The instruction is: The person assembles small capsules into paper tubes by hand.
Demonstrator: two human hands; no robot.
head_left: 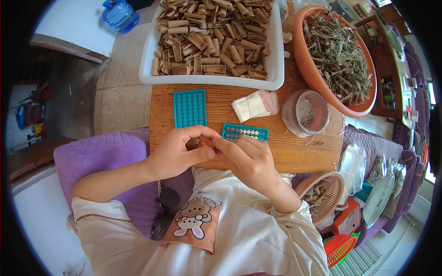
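Note:
Close together over the table's near edge, my left hand (178, 152) and my right hand (251, 161) are both closed, fingertips meeting around a small brown piece (202, 144). Fingers hide most of it, so its kind is unclear. Just beyond my right fingers lies a teal tray (265, 130) with rows of small round discs, some silvery and some dark; my hand covers part of it. A second teal tray (189, 108) with rows of round hollows lies past my left hand. Beside it, to the right, is a stack of clear plastic bags (255, 106).
A white tub (212, 81) of tan half-round plastic pieces stands at the far side. Right of it are an orange basin (308, 69) heaped with wrapped pieces and a clear round container (294, 120). A pink basket (338, 186) holding tan pieces sits low at right.

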